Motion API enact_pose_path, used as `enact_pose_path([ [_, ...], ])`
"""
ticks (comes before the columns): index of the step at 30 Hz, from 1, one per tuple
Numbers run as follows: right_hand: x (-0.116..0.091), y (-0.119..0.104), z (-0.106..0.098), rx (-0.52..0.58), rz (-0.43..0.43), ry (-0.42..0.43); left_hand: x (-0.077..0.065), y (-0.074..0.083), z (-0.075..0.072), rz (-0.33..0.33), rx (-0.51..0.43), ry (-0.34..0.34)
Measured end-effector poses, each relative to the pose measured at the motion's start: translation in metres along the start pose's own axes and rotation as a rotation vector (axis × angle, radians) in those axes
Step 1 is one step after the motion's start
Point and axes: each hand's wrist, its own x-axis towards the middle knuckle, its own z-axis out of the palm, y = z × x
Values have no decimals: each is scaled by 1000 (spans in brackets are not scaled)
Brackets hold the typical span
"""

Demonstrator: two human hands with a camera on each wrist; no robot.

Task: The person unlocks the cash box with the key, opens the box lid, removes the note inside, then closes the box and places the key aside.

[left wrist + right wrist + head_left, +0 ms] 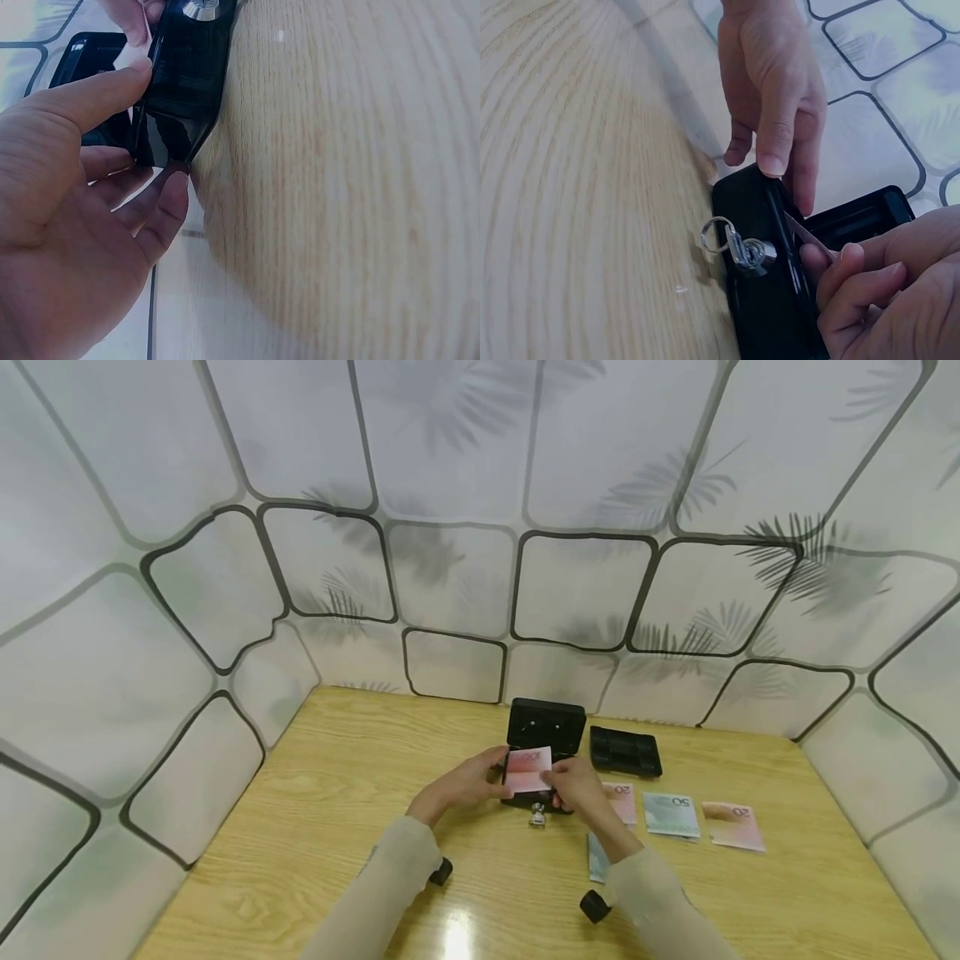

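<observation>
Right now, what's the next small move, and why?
Probably settle the pink banknote down into the black cash box: the right hand pinches it at the box's opening, the left hand grips the box's side, and the lid stands open.

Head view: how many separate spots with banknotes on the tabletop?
4 visible: pink notes beside the right forearm, green notes further right, another pink set rightmost, blue-green notes partly behind that forearm. The arm may hide more.
</observation>
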Motion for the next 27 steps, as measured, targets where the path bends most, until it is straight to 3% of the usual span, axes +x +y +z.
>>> enact_pose_path([
  [6, -4, -4, -8, -36, 4, 12, 0, 0, 1, -12, -24, 1],
  [13, -10, -18, -24, -3, -26, 3, 0, 1, 0, 8, -10, 7],
  [27, -33, -38, -75, 51, -86, -63, -4, 5, -2, 34, 6, 6],
])
